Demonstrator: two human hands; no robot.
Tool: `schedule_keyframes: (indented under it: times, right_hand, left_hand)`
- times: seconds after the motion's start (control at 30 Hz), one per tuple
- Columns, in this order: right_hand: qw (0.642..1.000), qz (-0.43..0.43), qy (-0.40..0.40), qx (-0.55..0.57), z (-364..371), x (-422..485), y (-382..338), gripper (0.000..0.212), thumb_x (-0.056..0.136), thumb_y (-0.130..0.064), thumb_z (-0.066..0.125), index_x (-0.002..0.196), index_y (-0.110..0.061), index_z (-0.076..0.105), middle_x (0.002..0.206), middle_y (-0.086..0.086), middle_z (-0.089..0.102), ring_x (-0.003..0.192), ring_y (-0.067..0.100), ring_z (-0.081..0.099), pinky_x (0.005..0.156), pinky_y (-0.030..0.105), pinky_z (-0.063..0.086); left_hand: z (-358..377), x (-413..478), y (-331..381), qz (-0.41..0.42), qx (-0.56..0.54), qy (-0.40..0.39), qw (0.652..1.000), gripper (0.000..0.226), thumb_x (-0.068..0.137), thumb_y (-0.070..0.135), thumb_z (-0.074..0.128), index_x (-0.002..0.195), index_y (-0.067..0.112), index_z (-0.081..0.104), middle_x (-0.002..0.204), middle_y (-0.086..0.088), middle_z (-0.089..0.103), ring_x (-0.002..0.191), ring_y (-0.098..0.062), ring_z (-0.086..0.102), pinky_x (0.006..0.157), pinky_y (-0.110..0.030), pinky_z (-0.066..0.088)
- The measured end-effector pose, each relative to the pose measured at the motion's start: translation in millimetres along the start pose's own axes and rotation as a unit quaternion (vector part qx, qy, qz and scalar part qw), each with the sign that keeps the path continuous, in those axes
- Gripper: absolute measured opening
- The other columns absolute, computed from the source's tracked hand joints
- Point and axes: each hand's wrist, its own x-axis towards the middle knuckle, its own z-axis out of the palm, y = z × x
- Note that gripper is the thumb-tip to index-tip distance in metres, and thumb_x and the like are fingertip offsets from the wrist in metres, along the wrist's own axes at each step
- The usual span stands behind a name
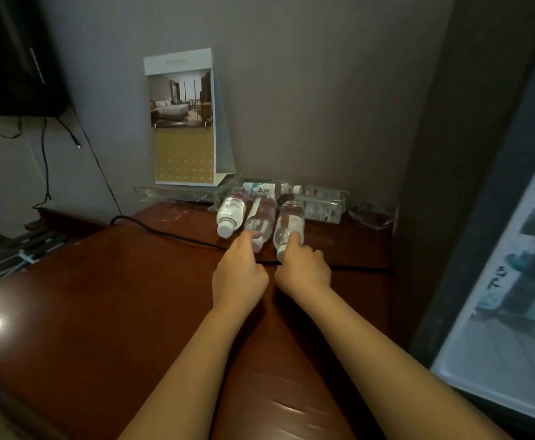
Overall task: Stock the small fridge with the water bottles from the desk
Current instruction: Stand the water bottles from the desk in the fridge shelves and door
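Head view, clear bottles (231, 211) lying flat, left hand (239, 274) pinching middle bottle (261, 217), right hand (304, 271) gripping right bottle (289, 219)

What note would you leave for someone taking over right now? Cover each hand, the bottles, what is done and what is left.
Left hand: pinches the middle bottle at its cap.
Right hand: grips the right bottle at its neck.
Both bottles lie on the desk, not yet lifted. The left bottle lies beside them, untouched; more bottles lie behind.
Fridge: at the right edge, contents blurred.
Left: move all these bottles into the fridge.
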Motion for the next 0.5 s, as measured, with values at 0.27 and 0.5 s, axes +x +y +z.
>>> schedule_keyframes:
  times: [0.27, 0.5]
  right_hand:
    - [0.991, -0.006, 0.125, 0.04, 12.3, 13.8, -4.0, 0.058, 0.087, -0.031, 0.058, 0.131, -0.008, 0.028, 0.111, 0.016, 0.063, 0.107, 0.036, 0.054, 0.076, 0.038, 0.045]
    - [0.973, 0.045, 0.142, 0.173, -9.0, 10.5, -4.1, 0.035, 0.091, -0.03, 0.049, 0.12, -0.018, 0.034, 0.099, 0.015, 0.064, 0.09, 0.037, 0.062, 0.063, 0.034, 0.041]
  left_hand:
    - [2.8, -2.5, 2.7, 0.032, 0.02, -0.032, 0.999, 0.05, 0.084, 0.004, 0.048, 0.128, 0.026, 0.042, 0.12, 0.009, 0.052, 0.107, -0.018, 0.054, 0.075, -0.03, 0.039]
    - [2.1, -2.4, -0.6, 0.032, 0.034, -0.043, 0.998, 0.054, 0.083, 0.003, 0.049, 0.129, 0.027, 0.039, 0.122, 0.008, 0.049, 0.103, -0.019, 0.057, 0.073, -0.03, 0.038]
